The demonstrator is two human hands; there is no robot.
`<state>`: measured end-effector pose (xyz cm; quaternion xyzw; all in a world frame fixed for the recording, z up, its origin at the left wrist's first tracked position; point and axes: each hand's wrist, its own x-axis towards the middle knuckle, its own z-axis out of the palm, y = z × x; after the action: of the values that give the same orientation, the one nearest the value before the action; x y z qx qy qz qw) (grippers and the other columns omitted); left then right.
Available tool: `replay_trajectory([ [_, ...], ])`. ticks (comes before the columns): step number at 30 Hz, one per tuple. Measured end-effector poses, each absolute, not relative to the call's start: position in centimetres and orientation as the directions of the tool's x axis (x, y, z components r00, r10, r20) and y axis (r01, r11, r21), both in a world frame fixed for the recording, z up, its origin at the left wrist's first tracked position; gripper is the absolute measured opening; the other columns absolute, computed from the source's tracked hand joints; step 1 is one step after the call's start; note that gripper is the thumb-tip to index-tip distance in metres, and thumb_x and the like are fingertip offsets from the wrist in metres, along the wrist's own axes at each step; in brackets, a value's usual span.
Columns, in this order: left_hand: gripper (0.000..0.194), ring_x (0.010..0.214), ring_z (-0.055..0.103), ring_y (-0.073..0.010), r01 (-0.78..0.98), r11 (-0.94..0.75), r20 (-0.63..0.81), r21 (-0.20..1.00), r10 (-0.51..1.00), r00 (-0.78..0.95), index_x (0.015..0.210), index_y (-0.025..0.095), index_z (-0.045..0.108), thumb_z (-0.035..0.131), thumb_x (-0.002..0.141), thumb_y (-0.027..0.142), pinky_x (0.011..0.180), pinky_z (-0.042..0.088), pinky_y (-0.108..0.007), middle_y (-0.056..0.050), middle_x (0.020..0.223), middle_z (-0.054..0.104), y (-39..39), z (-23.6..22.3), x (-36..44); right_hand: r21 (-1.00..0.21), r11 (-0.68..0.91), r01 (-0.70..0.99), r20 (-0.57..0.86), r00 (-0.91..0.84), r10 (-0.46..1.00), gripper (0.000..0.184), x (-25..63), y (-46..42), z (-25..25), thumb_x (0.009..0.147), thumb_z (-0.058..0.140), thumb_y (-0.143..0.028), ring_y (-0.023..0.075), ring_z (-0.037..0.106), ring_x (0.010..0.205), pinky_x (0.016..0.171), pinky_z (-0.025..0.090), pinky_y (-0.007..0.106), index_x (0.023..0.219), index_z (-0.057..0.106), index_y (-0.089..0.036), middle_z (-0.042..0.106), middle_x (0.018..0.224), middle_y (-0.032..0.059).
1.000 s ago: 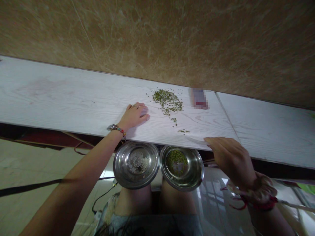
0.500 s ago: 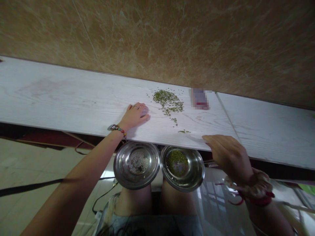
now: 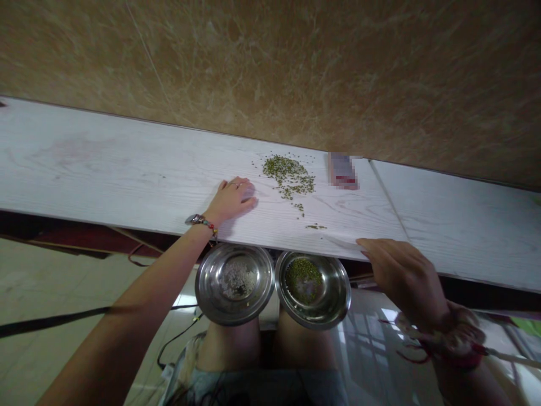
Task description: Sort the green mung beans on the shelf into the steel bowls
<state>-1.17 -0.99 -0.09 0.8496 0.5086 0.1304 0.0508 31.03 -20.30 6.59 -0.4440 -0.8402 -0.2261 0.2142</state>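
My left hand (image 3: 231, 200) lies on the white tabletop, palm down, with the thumb apart from the fingers and nothing in it. To its right is a loose patch of green mung beans (image 3: 289, 175), with a small line of beans (image 3: 316, 226) nearer the table's front edge. My right hand (image 3: 401, 270) is closed on a thin, pale, blade-shaped tool (image 3: 341, 242), its tip pointing left near the edge; the handle is hidden in the fingers. Below the edge, one steel bowl (image 3: 338, 304) contains green beans. Another steel bowl (image 3: 203, 293) beside it contains white grains like rice.
A blurred-out, flat rectangular object (image 3: 343, 171) lies behind and right of the beans. The white table (image 3: 105, 175) runs along a brown marbled wall (image 3: 270, 67). Both bowls rest at my knees, and a black cable (image 3: 54, 322) crosses at the left.
My right hand has moved right and slightly toward me, drawing the blade-shaped tool away from the small line of beans. My left hand has stayed put.
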Motion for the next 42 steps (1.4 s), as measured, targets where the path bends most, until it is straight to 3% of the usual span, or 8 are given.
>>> replay_trajectory([
  [13, 0.044, 0.134, 0.042, -0.0301, 0.849, -0.477, 0.171, 0.228, 0.878, 0.448, 0.127, 0.019, 0.056, 0.047, 0.089, 0.041, 0.111, 0.027, -0.051, -0.013, 0.144, 0.05, -0.9, 0.0, -1.1, 0.071, 0.639, 0.766, 0.53, -0.572, 0.626, 0.031, 30.0, -22.0, 8.0, 0.086, 0.051, -0.003, 0.0163, 0.068, 0.08, 0.072, 0.055, 0.03, 0.109, 0.065, -0.018, 0.074, 0.087, 0.0043],
  [17, 0.043, 0.133, 0.044, -0.0298, 0.848, -0.48, 0.18, 0.225, 0.876, 0.448, 0.126, 0.02, 0.056, 0.046, 0.09, 0.041, 0.111, 0.028, -0.051, -0.014, 0.143, 0.051, -1.1, 0.1, -1.1, 0.107, 0.549, 0.829, 0.592, -0.497, 0.634, 0.036, 30.7, -21.0, 7.0, 0.084, 0.052, -0.001, 0.0167, 0.067, 0.081, 0.074, 0.053, 0.03, 0.113, 0.064, -0.02, 0.074, 0.087, 0.0033],
  [23, 0.043, 0.134, 0.043, -0.031, 0.848, -0.478, 0.169, 0.226, 0.877, 0.45, 0.126, 0.019, 0.056, 0.047, 0.09, 0.04, 0.11, 0.029, -0.051, -0.014, 0.143, 0.051, -1.2, 0.1, -1.2, 0.194, 0.394, 0.898, 0.631, -0.422, 0.651, 0.026, 31.4, -19.0, 5.8, 0.087, 0.051, -0.009, 0.0191, 0.065, 0.075, 0.069, 0.049, 0.031, 0.107, 0.067, -0.017, 0.074, 0.083, 0.0055],
  [29, 0.042, 0.135, 0.041, -0.0305, 0.852, -0.472, 0.173, 0.226, 0.88, 0.442, 0.126, 0.021, 0.056, 0.047, 0.09, 0.041, 0.111, 0.028, -0.05, -0.011, 0.144, 0.05, -1.2, -0.1, -1.2, 0.154, 0.398, 0.904, 0.633, -0.4, 0.663, 0.028, 31.3, -19.0, 5.2, 0.088, 0.049, -0.01, 0.0192, 0.065, 0.075, 0.07, 0.049, 0.032, 0.107, 0.068, -0.018, 0.074, 0.084, 0.0054],
  [42, 0.043, 0.135, 0.042, -0.0309, 0.854, -0.476, 0.169, 0.211, 0.878, 0.448, 0.126, 0.02, 0.056, 0.047, 0.09, 0.04, 0.11, 0.029, -0.05, -0.013, 0.144, 0.05, -1.2, 0.0, -1.0, 0.231, 0.421, 0.877, 0.615, -0.467, 0.636, 0.027, 31.2, -19.2, 5.7, 0.085, 0.047, -0.004, 0.0178, 0.064, 0.073, 0.069, 0.047, 0.03, 0.102, 0.066, -0.015, 0.072, 0.081, 0.0055],
])
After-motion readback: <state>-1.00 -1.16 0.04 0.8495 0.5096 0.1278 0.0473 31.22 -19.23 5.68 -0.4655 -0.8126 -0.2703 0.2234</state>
